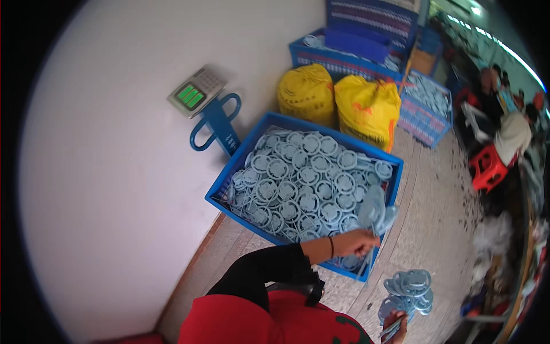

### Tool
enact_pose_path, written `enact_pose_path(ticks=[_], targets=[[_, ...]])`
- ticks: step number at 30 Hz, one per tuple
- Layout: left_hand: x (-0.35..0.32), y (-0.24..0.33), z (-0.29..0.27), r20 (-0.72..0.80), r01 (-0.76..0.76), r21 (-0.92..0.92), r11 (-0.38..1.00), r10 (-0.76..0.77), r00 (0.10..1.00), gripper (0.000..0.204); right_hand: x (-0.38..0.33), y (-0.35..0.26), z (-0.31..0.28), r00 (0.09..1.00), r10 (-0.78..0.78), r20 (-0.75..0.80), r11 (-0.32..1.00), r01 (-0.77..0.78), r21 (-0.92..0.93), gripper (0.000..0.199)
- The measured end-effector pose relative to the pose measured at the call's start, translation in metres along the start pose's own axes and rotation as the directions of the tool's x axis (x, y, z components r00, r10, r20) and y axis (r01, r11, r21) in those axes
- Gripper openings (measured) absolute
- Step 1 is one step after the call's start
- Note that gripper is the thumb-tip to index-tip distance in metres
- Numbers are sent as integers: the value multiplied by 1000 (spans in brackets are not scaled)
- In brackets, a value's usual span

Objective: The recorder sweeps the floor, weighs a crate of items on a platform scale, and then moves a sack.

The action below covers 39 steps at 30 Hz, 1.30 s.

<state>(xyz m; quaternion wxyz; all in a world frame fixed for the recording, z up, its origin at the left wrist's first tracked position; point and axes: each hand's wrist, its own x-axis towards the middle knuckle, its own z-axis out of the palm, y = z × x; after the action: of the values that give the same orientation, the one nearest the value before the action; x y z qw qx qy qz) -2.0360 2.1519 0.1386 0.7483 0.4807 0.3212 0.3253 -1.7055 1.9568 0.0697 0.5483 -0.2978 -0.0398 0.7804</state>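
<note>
A big blue crate [264, 234] is heaped with pale blue round plastic pieces [307, 176], ring-shaped with thin stems. Over the crate's near right corner, my left hand [354, 243] is closed around the stems of a few such pieces [372, 207]; their round heads point away from me and are blurred. Lower right, outside the crate, my right hand [395, 325] grips the stems of a fanned bunch of the same pieces [410, 291]. This bunch hangs above the floor. The exact number in each hand cannot be made out.
Behind the crate stand two yellow sacks [368, 109] and more blue crates [427, 109] of pale pieces. A scale with a lit green display [191, 96] stands by the white wall on the left. A red stool [487, 168] and seated people are at right.
</note>
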Motion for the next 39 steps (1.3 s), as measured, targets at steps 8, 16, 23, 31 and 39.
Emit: enact_pose_path(ticks=[8, 16, 23, 31, 39], targets=[[-5, -10, 71, -57, -49, 126, 991, 56, 997, 34, 68, 22, 161, 998, 57, 22, 864, -38, -501, 33], [-16, -1, 48, -53, -149, 637, 756, 235, 971, 38, 78, 32, 166, 984, 132, -120, 829, -176, -532, 25], [-29, 12, -5, 136, -140, 608, 781, 71, 988, 39, 70, 15, 112, 956, 285, 76, 949, -293, 121, 30], [-83, -88, -206, -432, 427, 894, 138, 5, 902, 24, 11, 7, 84, 996, -77, 35, 918, 57, 392, 39], [-143, -86, -321, -938, 910, 286, 301, 280, 203, 60, -22, 27, 81, 975, -152, -161, 882, 207, 424, 39]])
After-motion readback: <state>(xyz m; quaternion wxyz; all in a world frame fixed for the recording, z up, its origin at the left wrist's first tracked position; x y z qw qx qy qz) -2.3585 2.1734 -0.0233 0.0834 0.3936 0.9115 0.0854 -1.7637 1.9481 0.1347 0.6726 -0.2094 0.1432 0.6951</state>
